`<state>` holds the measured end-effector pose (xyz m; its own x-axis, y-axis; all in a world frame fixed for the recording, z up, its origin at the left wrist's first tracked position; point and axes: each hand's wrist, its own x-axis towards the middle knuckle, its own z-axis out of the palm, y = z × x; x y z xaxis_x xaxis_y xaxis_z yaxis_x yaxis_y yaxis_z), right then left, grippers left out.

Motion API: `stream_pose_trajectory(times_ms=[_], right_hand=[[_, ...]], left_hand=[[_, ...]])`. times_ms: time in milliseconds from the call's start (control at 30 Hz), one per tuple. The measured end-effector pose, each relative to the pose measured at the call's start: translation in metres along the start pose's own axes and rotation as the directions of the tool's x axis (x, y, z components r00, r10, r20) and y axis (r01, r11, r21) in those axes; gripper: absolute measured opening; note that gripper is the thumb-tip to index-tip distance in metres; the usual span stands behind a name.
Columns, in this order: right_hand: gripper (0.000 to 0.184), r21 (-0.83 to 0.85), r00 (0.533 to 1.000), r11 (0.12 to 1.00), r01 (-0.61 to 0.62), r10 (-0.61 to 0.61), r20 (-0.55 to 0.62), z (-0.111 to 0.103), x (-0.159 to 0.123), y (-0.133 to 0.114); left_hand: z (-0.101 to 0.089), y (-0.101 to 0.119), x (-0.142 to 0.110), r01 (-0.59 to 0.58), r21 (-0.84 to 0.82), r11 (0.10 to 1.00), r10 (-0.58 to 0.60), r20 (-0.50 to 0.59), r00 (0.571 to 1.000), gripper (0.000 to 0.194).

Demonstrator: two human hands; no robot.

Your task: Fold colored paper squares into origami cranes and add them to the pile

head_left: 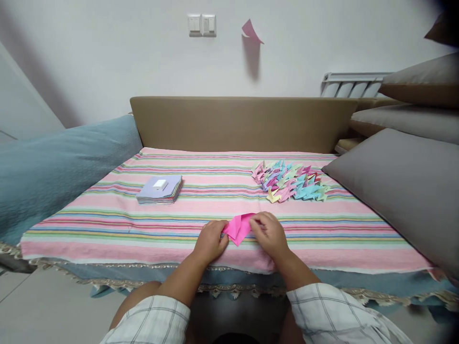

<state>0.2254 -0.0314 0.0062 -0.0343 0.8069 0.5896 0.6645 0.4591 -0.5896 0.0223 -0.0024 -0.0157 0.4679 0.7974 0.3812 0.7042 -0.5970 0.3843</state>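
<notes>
Bright pink paper, a folded sheet (239,230) with one point toward the person, lies between the two hands, just above the near part of a striped cloth (215,191). The left hand (213,240) grips its left corner, thumb below and fingers curled above; the right hand (269,232) has its fingers bent in and pinches the right corner, the exact contact partly hidden by the knuckles. Both forearms come out of white checked sleeves (324,308). Beyond the right hand, well apart from the sheet, a cluster of folded paper figures (292,184) in pink, blue, green, yellow and purple lies close together, many overlapping. Over on the left, near the blue-covered armrest (71,162), a squared stack of paper (174,186) with a lavender top sheet carries a small white block (160,184). A large grey cushion (394,191) leans in at right, next to the figures, and a brown backrest (244,124) runs along the far edge. On the wall above hang two white switches (202,25) and a curled pink slip (252,31).
</notes>
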Motion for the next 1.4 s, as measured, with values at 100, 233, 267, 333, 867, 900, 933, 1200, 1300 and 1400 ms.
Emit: stream_pose_trajectory(times_ms=[100, 233, 267, 333, 867, 900, 933, 1200, 1300, 1400], right_hand=[[0.027, 0.166, 0.96, 0.978, -0.124, 0.161, -0.228, -0.001, 0.003, 0.009], [0.042, 0.42, 0.898, 0.834, -0.356, 0.43, -0.092, 0.009, 0.006, 0.027], [0.046, 0.468, 0.883, 0.786, -0.404, 0.469, -0.025, 0.012, 0.007, 0.03], [0.052, 0.522, 0.856, 0.709, -0.474, 0.509, 0.085, 0.018, 0.007, 0.034], [0.069, 0.537, 0.873, 0.696, -0.477, 0.446, 0.197, 0.023, 0.012, 0.023], [0.07, 0.535, 0.874, 0.697, -0.477, 0.442, 0.202, 0.023, 0.012, 0.023], [0.07, 0.531, 0.875, 0.7, -0.477, 0.435, 0.211, 0.023, 0.013, 0.022], [0.07, 0.57, 0.885, 0.677, -0.465, 0.351, 0.305, 0.02, 0.011, 0.015], [0.069, 0.549, 0.888, 0.698, -0.459, 0.345, 0.303, 0.023, 0.01, 0.017], [0.067, 0.536, 0.884, 0.705, -0.466, 0.339, 0.323, 0.025, 0.009, 0.022]], left_hand=[[0.001, 0.001, 0.001, 0.024, 0.007, 1.0, -0.024, -0.003, 1.0, 0.026], [0.003, 0.001, 0.002, 0.07, -0.004, 0.998, -0.07, -0.025, 0.997, 0.025], [0.003, 0.001, 0.003, 0.084, -0.009, 0.996, -0.084, -0.028, 0.996, 0.025], [0.004, 0.001, 0.003, 0.112, -0.018, 0.994, -0.112, -0.031, 0.993, 0.027], [0.005, 0.0, 0.002, 0.17, -0.092, 0.981, -0.174, -0.046, 0.984, 0.037], [0.006, -0.001, 0.002, 0.169, -0.094, 0.981, -0.173, -0.043, 0.984, 0.036], [0.006, -0.001, 0.002, 0.167, -0.094, 0.982, -0.171, -0.04, 0.984, 0.035], [0.005, 0.002, 0.004, 0.178, -0.056, 0.982, -0.18, -0.037, 0.983, 0.025], [0.003, 0.004, 0.004, 0.178, -0.061, 0.982, -0.179, -0.023, 0.984, 0.023], [0.002, 0.004, 0.004, 0.172, -0.066, 0.983, -0.173, -0.022, 0.985, 0.024]])
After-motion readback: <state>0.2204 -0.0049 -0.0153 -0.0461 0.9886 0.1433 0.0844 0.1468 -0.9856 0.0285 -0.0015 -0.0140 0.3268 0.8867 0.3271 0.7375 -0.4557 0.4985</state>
